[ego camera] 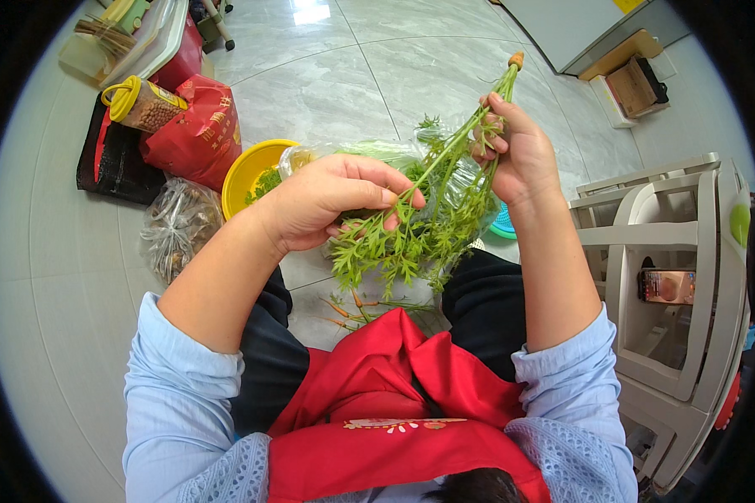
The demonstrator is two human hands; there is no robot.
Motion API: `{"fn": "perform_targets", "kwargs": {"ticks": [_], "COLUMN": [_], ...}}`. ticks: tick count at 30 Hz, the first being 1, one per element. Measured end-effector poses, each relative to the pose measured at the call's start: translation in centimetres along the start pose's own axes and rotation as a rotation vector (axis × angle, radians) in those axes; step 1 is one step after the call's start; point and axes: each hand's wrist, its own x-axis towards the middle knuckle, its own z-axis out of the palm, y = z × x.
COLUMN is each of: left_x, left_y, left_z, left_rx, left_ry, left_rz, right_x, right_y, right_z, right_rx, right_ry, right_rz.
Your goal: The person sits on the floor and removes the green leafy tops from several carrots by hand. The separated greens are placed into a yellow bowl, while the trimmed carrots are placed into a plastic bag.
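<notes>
My right hand (519, 148) grips the green stems of a carrot plant just below its small orange root (516, 60), which points up and away from me. The feathery carrot leaves (384, 245) hang down towards my lap. With thumb and fingers, my left hand (340, 198) pinches one leaf stalk of the same plant. Behind the leaves lies a clear plastic bag (387, 149) of greens, partly hidden by my hands. A yellow basin (233, 182) with picked green leaves (265, 182) stands beyond my left wrist. Several thin carrots (357, 300) with stems lie on the floor between my feet.
On the left are a tied plastic bag (179, 229), a red bag (204, 135) and a yellow-lidded jar (154, 107). A turquoise basket (503, 223) shows behind my right forearm. Stacked light plastic stools or chairs (654, 236) stand at right, with a phone (667, 287) there.
</notes>
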Motion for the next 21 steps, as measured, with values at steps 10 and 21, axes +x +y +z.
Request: {"fn": "perform_targets", "kwargs": {"ticks": [10, 21], "left_x": [-0.1, 0.2], "left_y": [0.0, -0.5], "left_z": [0.5, 0.7], "left_rx": [0.105, 0.175], "left_ry": [0.1, 0.11], "left_rz": [-0.02, 0.035], "right_x": [0.4, 0.1], "right_y": [-0.6, -0.5], "right_z": [-1.0, -0.5], "right_rx": [0.037, 0.007], "right_ry": [-0.012, -0.006], "right_rz": [-0.014, 0.012]}}
